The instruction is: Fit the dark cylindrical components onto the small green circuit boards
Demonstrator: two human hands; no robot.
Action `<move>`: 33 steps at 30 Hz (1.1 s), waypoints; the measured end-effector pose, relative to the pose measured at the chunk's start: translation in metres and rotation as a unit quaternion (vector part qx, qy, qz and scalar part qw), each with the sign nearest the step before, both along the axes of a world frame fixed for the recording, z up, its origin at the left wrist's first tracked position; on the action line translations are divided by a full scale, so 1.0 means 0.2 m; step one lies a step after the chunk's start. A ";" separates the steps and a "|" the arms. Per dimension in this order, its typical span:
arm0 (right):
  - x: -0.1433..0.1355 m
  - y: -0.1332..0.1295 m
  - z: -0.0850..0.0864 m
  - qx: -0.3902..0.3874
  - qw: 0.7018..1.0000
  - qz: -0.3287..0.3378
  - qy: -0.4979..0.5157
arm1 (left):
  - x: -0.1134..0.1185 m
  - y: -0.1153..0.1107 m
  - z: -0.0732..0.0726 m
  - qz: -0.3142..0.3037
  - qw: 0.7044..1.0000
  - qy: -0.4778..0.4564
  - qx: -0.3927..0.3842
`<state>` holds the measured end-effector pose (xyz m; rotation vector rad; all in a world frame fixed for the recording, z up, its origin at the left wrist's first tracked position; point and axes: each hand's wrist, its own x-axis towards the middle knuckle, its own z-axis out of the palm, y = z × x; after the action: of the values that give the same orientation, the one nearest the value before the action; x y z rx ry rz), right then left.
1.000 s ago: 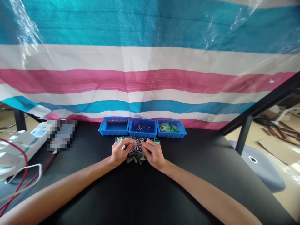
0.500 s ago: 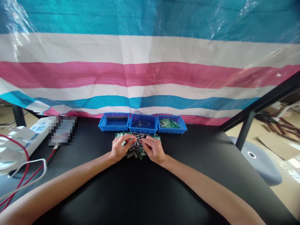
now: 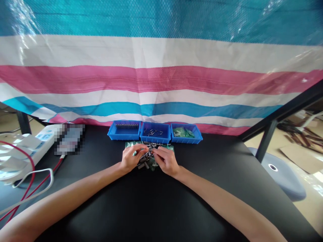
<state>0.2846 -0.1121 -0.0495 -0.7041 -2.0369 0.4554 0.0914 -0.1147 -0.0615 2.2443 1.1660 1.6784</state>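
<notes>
My left hand (image 3: 131, 157) is closed in a pinch over the left side of a pile of small metal parts (image 3: 143, 164). A small pale green piece (image 3: 134, 153) shows at its fingers. My right hand (image 3: 167, 160) is closed too, its fingertips close to those of the left; what they grip is too small to name. Green pieces (image 3: 153, 165) lie among the metal parts. Behind the pile stand three blue bins: the left one (image 3: 124, 137) holds a row of metal cylinders, the middle one (image 3: 155, 138) thin metal pins, the right one (image 3: 186, 139) green pieces.
A white power strip (image 3: 45, 137) with plugs, a blurred-out device (image 3: 70, 139) and red and white cables (image 3: 51, 178) lie on the black table (image 3: 141, 208) at left. A striped sheet (image 3: 151, 79) hangs behind. A grey stool (image 3: 285, 174) stands right.
The whole view has shifted slightly, so things appear a little further right. Both hands keep nearly the same pose over the pile.
</notes>
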 end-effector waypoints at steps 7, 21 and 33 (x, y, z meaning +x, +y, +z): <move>0.00 -0.01 0.00 0.006 1.000 0.009 0.002 | 0.00 0.00 0.00 -0.006 1.000 -0.006 0.001; 0.00 -0.02 0.00 0.033 0.999 -0.007 -0.026 | 0.00 0.00 0.00 0.001 1.000 -0.003 -0.001; -0.01 -0.02 0.00 0.003 0.998 -0.043 0.042 | 0.01 0.02 -0.02 -0.016 0.999 -0.042 0.026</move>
<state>0.2835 -0.1157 -0.0498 -0.7529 -1.9200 0.4215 0.0926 -0.1105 -0.0653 2.1862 1.0747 1.7920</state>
